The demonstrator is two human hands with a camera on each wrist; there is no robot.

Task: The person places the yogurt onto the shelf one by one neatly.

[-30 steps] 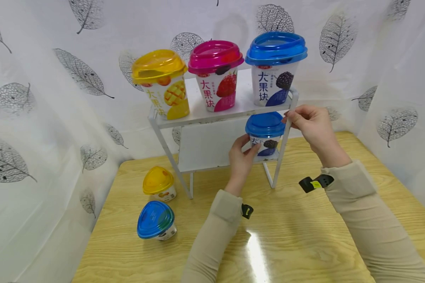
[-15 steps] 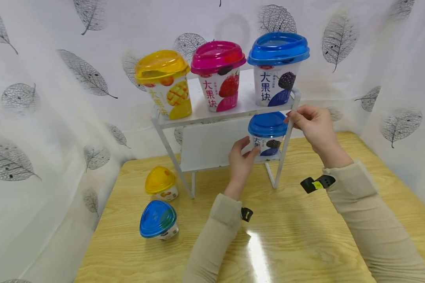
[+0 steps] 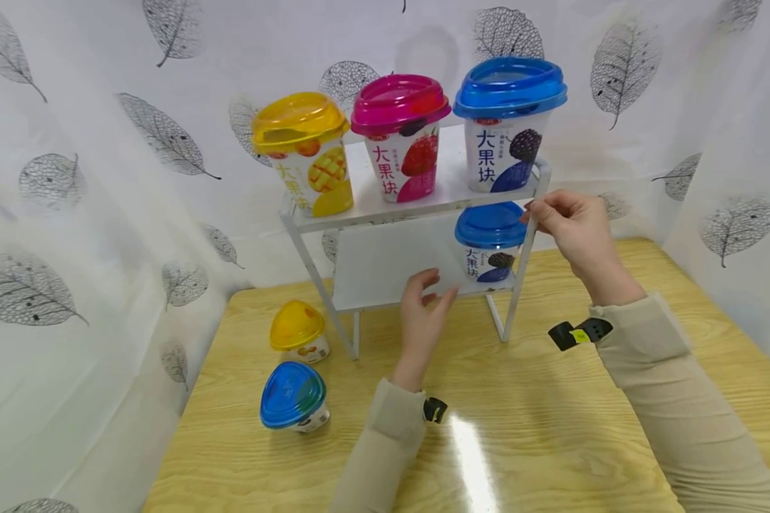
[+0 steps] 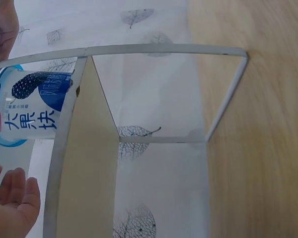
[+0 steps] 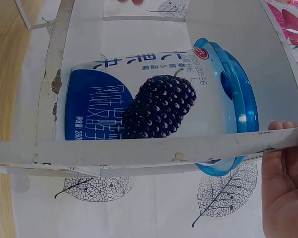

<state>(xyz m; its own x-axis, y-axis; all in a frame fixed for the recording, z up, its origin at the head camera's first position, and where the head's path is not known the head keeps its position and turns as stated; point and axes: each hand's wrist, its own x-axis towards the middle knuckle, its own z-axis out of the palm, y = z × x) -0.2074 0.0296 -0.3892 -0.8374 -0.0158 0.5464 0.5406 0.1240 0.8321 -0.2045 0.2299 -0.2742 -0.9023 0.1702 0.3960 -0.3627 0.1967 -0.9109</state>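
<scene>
A two-tier white metal rack (image 3: 375, 265) stands on the table. On the right end of its lower shelf sits a yogurt cup (image 3: 490, 229) with a blue lid and a blackberry print, upright behind the right post. My left hand (image 3: 421, 317) is in front of the lower shelf, fingers loosely bent and holding nothing, a small gap left of that cup. My right hand (image 3: 580, 231) pinches the right post near the top corner; the right wrist view shows its fingers (image 5: 280, 153) at the white bar, beside the cup's blue lid (image 5: 246, 106).
The upper shelf carries a yellow-lidded mango cup (image 3: 314, 167), a pink-lidded strawberry cup (image 3: 401, 142) and a larger-looking blue-lidded cup (image 3: 510, 128). On the wooden table (image 3: 231, 456), left of the rack, are a yellow-lidded cup (image 3: 299, 331) and a blue-lidded cup (image 3: 293, 395). A leaf-print curtain hangs behind.
My left hand has let go of the blackberry yogurt cup on the lower shelf and drawn back down and left. The right hand keeps its place on the post.
</scene>
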